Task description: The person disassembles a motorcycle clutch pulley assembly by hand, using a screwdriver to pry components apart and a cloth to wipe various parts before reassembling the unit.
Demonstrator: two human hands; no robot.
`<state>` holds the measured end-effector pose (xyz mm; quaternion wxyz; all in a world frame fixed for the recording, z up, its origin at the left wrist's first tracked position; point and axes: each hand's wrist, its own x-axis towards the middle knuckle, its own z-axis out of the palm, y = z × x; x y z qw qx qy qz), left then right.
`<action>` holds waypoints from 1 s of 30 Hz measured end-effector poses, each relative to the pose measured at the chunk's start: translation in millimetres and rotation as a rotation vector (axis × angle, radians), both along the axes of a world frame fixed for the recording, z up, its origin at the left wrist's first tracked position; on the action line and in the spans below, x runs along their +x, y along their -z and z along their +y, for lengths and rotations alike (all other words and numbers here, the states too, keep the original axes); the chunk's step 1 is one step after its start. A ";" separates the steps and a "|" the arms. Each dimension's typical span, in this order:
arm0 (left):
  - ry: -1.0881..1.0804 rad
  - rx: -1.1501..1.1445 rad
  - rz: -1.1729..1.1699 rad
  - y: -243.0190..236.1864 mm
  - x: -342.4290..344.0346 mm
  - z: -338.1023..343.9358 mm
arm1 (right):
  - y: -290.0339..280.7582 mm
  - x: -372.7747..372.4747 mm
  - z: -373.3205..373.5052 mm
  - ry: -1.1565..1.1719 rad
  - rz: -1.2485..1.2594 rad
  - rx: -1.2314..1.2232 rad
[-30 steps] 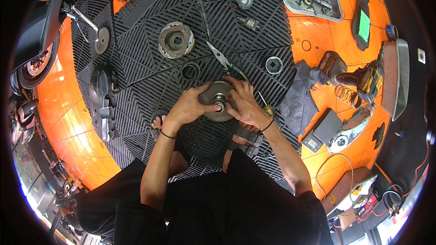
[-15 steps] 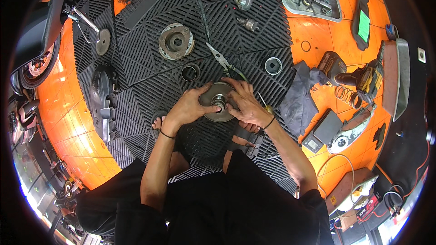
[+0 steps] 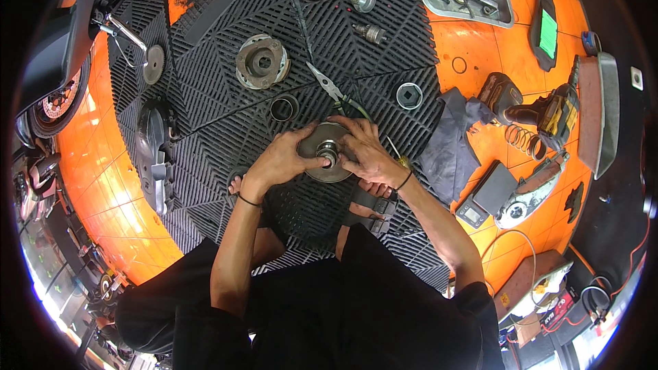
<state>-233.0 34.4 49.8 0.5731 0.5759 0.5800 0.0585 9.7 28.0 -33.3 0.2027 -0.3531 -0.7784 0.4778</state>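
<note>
Hands [image 3: 279, 157] close together, thumbs [image 3: 315, 163] inward, forearms [image 3: 232, 253] converging

Black clothing [image 3: 295, 318], short sleeves [image 3: 476, 308]; thin dark band [image 3: 249, 201] each wrist; dark strapped sandals [image 3: 372, 199].

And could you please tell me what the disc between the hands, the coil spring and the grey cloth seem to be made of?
Disc: apparently metal, dull grey, its hub bright with glints. Coil spring: probably steel wire, judging by its slim loops; finish unclear at this size. Grey cloth: likely fabric, matte, with soft folds.
</note>
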 end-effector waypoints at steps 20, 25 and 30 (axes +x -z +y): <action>0.036 -0.039 0.031 -12.0 4.5 10.3 | 6.2 -0.6 -1.4 0.045 0.094 -0.040; 0.035 0.029 0.013 -0.5 -1.2 4.5 | 5.9 -0.6 -0.8 0.045 0.090 -0.041; 0.078 0.065 0.045 -7.6 2.2 6.9 | 3.0 -1.8 -0.9 0.046 0.068 -0.042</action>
